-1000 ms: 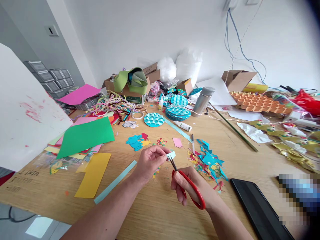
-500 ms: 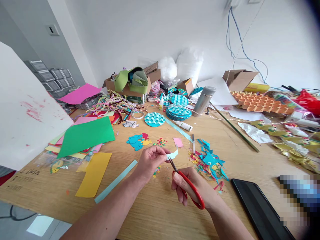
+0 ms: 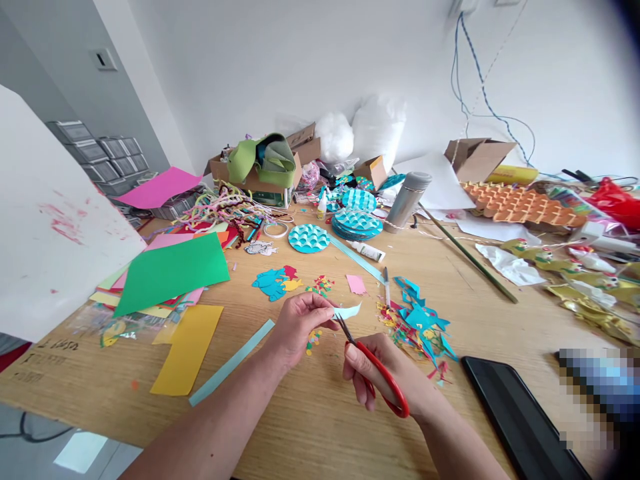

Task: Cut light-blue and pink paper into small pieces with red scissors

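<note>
At the tips of the scissors [image 3: 391, 383], the pale paper [image 3: 350, 311] now stretches out longer and slimmer than a second ago, so the cut seems further along. The left hand [image 3: 306, 321] pinches it, left of the scissors; the right hand [image 3: 395, 363] is closed around the scissors.

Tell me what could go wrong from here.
The scissors have their blades close to the left hand, so a slip might nick a finger.
The pale paper is narrow and pinched near one end; it could bend and be cut crookedly.
If dropped, it might land among the scraps.
</note>
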Demonstrator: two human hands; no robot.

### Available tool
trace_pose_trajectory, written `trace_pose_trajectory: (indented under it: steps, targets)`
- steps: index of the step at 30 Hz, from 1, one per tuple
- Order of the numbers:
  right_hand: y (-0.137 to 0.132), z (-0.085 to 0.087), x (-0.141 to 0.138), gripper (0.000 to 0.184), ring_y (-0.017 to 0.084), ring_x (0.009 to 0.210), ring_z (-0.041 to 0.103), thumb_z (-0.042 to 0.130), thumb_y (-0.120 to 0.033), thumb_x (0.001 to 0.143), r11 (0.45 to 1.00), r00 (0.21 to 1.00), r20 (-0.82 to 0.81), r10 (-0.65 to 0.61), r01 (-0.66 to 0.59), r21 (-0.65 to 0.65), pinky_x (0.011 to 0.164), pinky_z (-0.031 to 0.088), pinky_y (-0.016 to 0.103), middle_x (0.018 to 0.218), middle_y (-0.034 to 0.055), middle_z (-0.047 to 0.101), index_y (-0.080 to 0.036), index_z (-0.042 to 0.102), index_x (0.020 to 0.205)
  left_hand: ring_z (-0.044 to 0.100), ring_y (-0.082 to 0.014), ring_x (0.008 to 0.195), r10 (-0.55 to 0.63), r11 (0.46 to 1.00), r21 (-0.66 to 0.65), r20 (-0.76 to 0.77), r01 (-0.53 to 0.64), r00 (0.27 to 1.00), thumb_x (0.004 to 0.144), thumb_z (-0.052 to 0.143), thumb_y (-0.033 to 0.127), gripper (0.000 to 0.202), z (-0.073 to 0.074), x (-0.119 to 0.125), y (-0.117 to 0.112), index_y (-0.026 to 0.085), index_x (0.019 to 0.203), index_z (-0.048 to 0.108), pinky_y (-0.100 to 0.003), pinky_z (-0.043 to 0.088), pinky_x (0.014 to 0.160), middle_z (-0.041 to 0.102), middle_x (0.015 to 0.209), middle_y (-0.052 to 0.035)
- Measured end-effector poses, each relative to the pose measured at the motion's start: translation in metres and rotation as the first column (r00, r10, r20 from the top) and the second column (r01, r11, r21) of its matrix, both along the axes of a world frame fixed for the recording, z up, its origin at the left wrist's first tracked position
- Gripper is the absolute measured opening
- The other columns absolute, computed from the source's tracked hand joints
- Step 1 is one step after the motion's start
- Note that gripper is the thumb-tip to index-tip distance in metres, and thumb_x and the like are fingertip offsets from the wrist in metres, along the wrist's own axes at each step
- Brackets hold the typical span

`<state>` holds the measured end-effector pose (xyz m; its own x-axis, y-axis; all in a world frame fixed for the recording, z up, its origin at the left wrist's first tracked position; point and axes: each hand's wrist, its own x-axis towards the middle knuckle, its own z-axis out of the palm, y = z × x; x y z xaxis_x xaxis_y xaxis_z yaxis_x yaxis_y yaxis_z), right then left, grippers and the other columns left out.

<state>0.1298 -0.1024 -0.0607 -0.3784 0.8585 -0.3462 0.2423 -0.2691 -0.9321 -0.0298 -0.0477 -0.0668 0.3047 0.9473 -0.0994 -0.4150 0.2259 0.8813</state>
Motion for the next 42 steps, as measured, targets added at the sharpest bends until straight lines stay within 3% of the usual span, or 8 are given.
trace_pose_trajectory:
  steps: [8, 14, 34, 42]
  targets:
    - [0.0014, -0.0032, 0.0004, 0.054, 0.010, 0.035, 0.051, 0.058, -0.068, 0.072, 1.000, 1.000, -0.008, 0.013, -0.013, 0.003, 0.035, 0.034, 0.018, 0.042, -0.0007, 0.056, -0.015, 0.056, 0.062, 0.048, -0.0074, 0.050, 0.029, 0.999, -0.019, -0.065, -0.030, 0.997, 0.061, 0.075, 0.027, 0.019, -0.0016, 0.0001, 0.0009, 0.014, 0.065, 0.062, -0.019, 0.034, 0.046, 0.057, 0.054, 0.0010]
    - [0.0013, -0.0053, 0.0013, 0.053, 0.010, 0.035, 0.052, 0.058, -0.067, 0.074, 1.000, 1.000, 0.005, -0.001, 0.001, 0.004, 0.034, 0.034, 0.017, 0.042, -0.0006, 0.056, -0.014, 0.057, 0.063, 0.052, -0.0085, 0.048, -0.024, 0.997, -0.071, -0.040, 0.021, 0.999, 0.061, 0.075, 0.029, 0.022, -0.0001, -0.0003, -0.0008, 0.014, 0.067, 0.060, -0.020, 0.037, 0.046, 0.062, 0.057, -0.0012]
    - [0.0048, -0.0062, -0.0022, 0.059, 0.011, 0.034, 0.052, 0.056, -0.073, 0.070, 0.999, 0.999, 0.017, -0.042, 0.042, 0.004, 0.034, 0.034, 0.019, 0.042, 0.0006, 0.056, -0.015, 0.056, 0.061, 0.060, -0.0128, 0.052, -0.028, 0.995, -0.093, -0.013, 0.027, 1.000, 0.061, 0.075, 0.029, 0.025, 0.0002, 0.0040, -0.0043, 0.013, 0.067, 0.055, -0.025, 0.047, 0.053, 0.067, 0.059, -0.0046]
    - [0.0043, -0.0070, -0.0028, 0.062, 0.011, 0.040, 0.053, 0.047, -0.072, 0.079, 0.992, 0.997, 0.083, -0.009, -0.002, 0.129, 0.040, 0.036, 0.020, 0.046, 0.0036, 0.057, -0.015, 0.054, 0.057, 0.060, -0.0114, 0.051, -0.039, 0.996, -0.087, -0.050, 0.034, 0.998, 0.064, 0.073, 0.030, 0.025, -0.0012, 0.0062, -0.0065, 0.013, 0.068, 0.055, -0.023, 0.046, 0.054, 0.068, 0.061, -0.0050]
